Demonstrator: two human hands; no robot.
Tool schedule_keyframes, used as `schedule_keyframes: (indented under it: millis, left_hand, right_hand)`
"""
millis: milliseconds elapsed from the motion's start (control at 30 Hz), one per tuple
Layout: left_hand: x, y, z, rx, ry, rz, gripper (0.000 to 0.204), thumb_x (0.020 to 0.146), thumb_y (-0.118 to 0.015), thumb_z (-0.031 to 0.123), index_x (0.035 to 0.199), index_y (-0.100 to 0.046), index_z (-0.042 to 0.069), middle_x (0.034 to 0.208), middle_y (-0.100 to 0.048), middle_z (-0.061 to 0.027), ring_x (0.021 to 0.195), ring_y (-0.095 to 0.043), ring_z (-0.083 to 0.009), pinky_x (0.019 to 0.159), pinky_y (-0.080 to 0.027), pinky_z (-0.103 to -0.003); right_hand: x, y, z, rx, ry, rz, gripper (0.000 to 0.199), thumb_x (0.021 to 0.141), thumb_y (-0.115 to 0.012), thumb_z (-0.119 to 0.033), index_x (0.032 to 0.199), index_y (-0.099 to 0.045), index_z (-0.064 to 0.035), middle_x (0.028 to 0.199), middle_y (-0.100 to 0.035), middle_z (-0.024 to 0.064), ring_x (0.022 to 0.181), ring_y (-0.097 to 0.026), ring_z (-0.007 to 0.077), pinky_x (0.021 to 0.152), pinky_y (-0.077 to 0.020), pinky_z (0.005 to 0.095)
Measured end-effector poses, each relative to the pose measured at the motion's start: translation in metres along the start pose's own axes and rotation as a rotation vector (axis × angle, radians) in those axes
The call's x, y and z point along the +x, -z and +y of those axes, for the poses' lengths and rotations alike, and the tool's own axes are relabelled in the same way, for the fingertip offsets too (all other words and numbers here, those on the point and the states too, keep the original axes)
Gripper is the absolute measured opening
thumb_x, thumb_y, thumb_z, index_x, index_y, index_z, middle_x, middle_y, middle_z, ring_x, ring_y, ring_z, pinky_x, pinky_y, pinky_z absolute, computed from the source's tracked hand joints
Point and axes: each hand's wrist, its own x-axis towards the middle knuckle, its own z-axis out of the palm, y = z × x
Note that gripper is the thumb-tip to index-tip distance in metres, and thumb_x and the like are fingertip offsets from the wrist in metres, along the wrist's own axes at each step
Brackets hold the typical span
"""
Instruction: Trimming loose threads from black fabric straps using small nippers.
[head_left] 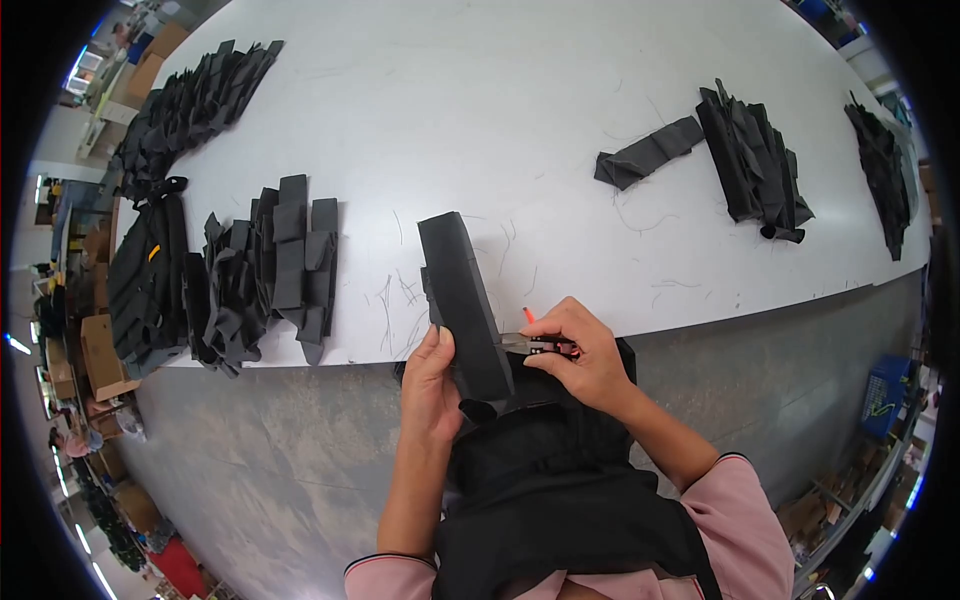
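My left hand [432, 380] grips a long black sewn fabric piece [455, 290] by its lower left edge, thumb on top. The piece stands out over the table's near edge, its far end above the white tabletop. In my right hand [580, 355] is a small pair of thread snips [532, 345] with black and orange-red handles. Their metal blades touch or nearly touch the right edge of the fabric piece, about two thirds of the way down. Whether a thread sits between the blades is too small to tell.
Bundles of similar black pieces lie at left [270, 265], far left and right [755, 165]. A single black strip [650, 153] lies beside the right bundle. Loose thread ends [400, 290] are scattered over the white table [450, 100]. A blue crate [886, 395] stands at far right.
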Motion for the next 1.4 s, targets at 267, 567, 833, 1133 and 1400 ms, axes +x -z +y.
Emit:
schedule_keyframes:
  millis: [267, 567, 833, 1133, 1400]
  left_hand:
    - [0.000, 0.002, 0.001, 0.017, 0.019, 0.005, 0.033, 0.094, -0.048, 0.016, 0.121, -0.048, -0.003, 0.113, -0.059, -0.0157, 0.097, -0.062, -0.0245, 0.084, -0.053, -0.036]
    - [-0.003, -0.004, -0.003, 0.128, -0.082, 0.066, 0.022, 0.092, -0.054, 0.011, 0.110, -0.057, 0.000, 0.102, -0.065, -0.0082, 0.092, -0.062, -0.0166, 0.082, -0.050, -0.029]
    - [-0.005, -0.004, -0.004, 0.219, -0.193, 0.096, 0.010, 0.091, -0.056, 0.006, 0.097, -0.059, 0.000, 0.095, -0.063, -0.0041, 0.086, -0.058, -0.0089, 0.080, -0.045, -0.023]
    - [-0.012, -0.014, 0.002, 0.137, 0.064, -0.074, 0.026, 0.090, -0.046, 0.010, 0.113, -0.048, -0.001, 0.098, -0.063, -0.0172, 0.088, -0.065, -0.0299, 0.079, -0.054, -0.038]
    - [-0.003, -0.014, -0.001, 0.153, 0.004, 0.018, 0.025, 0.091, -0.044, 0.012, 0.113, -0.045, 0.001, 0.098, -0.062, -0.0167, 0.085, -0.065, -0.0316, 0.078, -0.054, -0.042]
  right_hand:
    - [-0.003, -0.001, 0.004, -0.332, 0.266, 0.104, 0.025, 0.067, -0.072, 0.003, 0.090, -0.067, -0.0048, 0.075, -0.055, 0.0063, 0.064, -0.054, 0.0167, 0.054, -0.0419, 0.0261]
    - [-0.003, -0.007, -0.005, -0.226, 0.164, 0.083, 0.022, 0.066, -0.072, 0.000, 0.087, -0.067, -0.0057, 0.071, -0.053, 0.0064, 0.061, -0.053, 0.0224, 0.055, -0.0425, 0.0319]
    - [0.018, -0.003, -0.001, -0.306, 0.194, 0.130, 0.022, 0.070, -0.069, -0.002, 0.091, -0.063, -0.0053, 0.078, -0.051, 0.0071, 0.063, -0.055, 0.0219, 0.056, -0.0437, 0.0312]
    - [0.033, -0.005, 0.000, -0.226, 0.082, 0.204, 0.020, 0.073, -0.067, 0.000, 0.092, -0.062, -0.0041, 0.081, -0.052, 0.0061, 0.066, -0.058, 0.0185, 0.058, -0.0456, 0.0295]
    - [0.005, -0.003, -0.002, -0.136, 0.019, 0.227, 0.020, 0.072, -0.068, 0.003, 0.090, -0.063, -0.0016, 0.081, -0.051, 0.0075, 0.064, -0.055, 0.0168, 0.059, -0.0455, 0.0285]
